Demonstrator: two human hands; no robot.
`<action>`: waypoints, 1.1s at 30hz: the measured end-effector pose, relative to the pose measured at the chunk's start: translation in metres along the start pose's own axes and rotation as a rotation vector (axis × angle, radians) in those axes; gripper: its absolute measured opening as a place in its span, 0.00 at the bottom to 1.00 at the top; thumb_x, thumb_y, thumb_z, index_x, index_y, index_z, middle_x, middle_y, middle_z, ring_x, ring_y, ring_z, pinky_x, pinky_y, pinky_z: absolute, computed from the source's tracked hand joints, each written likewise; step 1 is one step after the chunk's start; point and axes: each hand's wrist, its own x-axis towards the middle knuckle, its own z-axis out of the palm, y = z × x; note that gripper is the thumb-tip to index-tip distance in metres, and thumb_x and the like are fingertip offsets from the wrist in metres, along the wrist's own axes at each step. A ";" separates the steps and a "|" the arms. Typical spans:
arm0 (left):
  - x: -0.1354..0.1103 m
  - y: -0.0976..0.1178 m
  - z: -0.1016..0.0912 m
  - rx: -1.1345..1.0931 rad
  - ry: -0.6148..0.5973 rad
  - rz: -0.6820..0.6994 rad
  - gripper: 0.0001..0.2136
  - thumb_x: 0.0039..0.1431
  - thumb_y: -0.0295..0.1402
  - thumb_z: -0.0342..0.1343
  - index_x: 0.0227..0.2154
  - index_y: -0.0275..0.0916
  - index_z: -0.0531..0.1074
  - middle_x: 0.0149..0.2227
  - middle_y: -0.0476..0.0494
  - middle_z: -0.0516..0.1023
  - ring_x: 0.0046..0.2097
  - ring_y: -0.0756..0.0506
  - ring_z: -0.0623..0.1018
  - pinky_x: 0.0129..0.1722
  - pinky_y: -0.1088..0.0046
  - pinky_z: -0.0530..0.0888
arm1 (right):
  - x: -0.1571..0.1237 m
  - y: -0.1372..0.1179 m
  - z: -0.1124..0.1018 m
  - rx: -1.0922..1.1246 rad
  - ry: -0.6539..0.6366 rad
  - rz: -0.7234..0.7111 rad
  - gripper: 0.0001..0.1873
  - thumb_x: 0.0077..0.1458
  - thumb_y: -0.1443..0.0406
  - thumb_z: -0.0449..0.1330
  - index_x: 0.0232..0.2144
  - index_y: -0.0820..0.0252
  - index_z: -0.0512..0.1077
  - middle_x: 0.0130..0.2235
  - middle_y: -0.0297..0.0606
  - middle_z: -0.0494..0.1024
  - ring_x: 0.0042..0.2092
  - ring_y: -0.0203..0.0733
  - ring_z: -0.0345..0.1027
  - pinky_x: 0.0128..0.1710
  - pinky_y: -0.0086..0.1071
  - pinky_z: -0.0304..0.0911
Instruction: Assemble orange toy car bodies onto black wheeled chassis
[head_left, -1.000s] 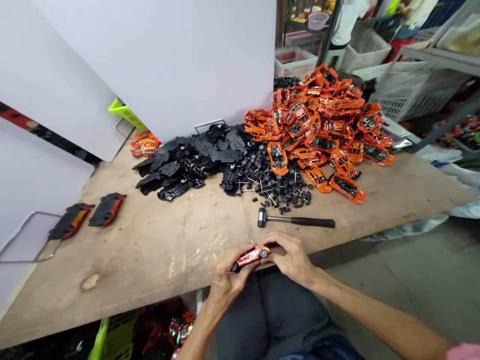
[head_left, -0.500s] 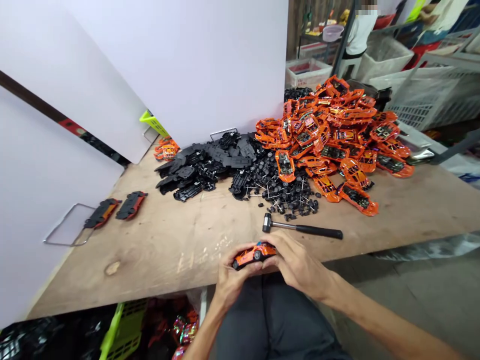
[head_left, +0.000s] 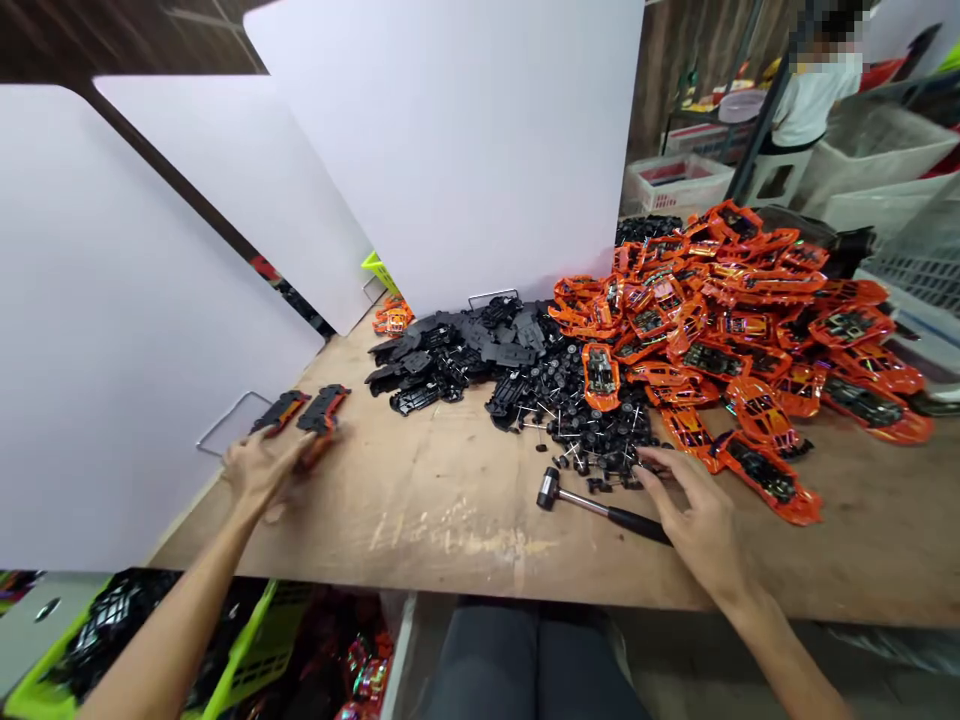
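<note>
My left hand (head_left: 262,465) reaches out to the left side of the wooden table (head_left: 450,530). It is blurred and closed on an orange toy car, of which only a bit shows. Just beyond it two finished cars (head_left: 304,408) lie upside down, black undersides up. My right hand (head_left: 697,510) hovers open with fingers spread over the handle of a small black hammer (head_left: 581,498). Its fingertips are at the edge of a pile of black wheels on axles (head_left: 592,420).
A heap of black chassis plates (head_left: 450,350) lies mid-table, and a large heap of orange car bodies (head_left: 750,320) to the right. White boards (head_left: 450,150) wall the back and left. A green basket (head_left: 240,650) sits under the table. A person (head_left: 814,90) sits among white crates far right.
Both hands held the orange car together at the table's near edge. Now the left hand has carried it left to the two finished cars, and the right hand has let go and moved to the wheels.
</note>
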 end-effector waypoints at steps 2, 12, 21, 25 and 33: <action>-0.002 0.019 0.016 -0.037 0.075 0.043 0.13 0.56 0.41 0.63 0.37 0.37 0.73 0.42 0.39 0.79 0.55 0.32 0.73 0.51 0.60 0.72 | 0.006 -0.005 0.005 -0.014 0.003 -0.051 0.11 0.71 0.59 0.57 0.51 0.53 0.75 0.50 0.41 0.80 0.51 0.48 0.74 0.56 0.45 0.69; -0.099 0.141 0.199 -0.402 -0.441 0.243 0.19 0.49 0.48 0.70 0.22 0.40 0.71 0.21 0.49 0.75 0.26 0.45 0.76 0.29 0.71 0.70 | 0.059 -0.051 0.110 -0.491 -0.410 -0.479 0.06 0.67 0.71 0.60 0.42 0.62 0.77 0.48 0.48 0.78 0.50 0.53 0.65 0.46 0.45 0.59; -0.066 0.127 0.148 -0.741 -0.517 0.403 0.10 0.56 0.34 0.67 0.38 0.43 0.73 0.37 0.47 0.82 0.40 0.44 0.82 0.45 0.70 0.77 | 0.090 -0.040 0.113 -0.143 -0.432 -0.338 0.04 0.64 0.64 0.64 0.36 0.56 0.79 0.49 0.42 0.79 0.53 0.48 0.70 0.54 0.45 0.62; -0.091 0.119 0.131 -0.886 -0.533 0.362 0.11 0.59 0.38 0.65 0.39 0.43 0.70 0.35 0.47 0.80 0.39 0.45 0.82 0.45 0.69 0.79 | 0.102 -0.047 0.098 0.420 -0.299 0.009 0.13 0.63 0.54 0.65 0.37 0.57 0.77 0.52 0.46 0.81 0.58 0.51 0.73 0.56 0.44 0.69; -0.200 0.076 0.077 -1.172 -1.113 -0.354 0.24 0.49 0.47 0.74 0.36 0.39 0.68 0.34 0.48 0.78 0.35 0.47 0.81 0.38 0.69 0.81 | 0.022 -0.114 0.093 0.355 -0.489 -0.209 0.23 0.59 0.58 0.70 0.54 0.52 0.71 0.57 0.43 0.78 0.59 0.49 0.74 0.62 0.44 0.67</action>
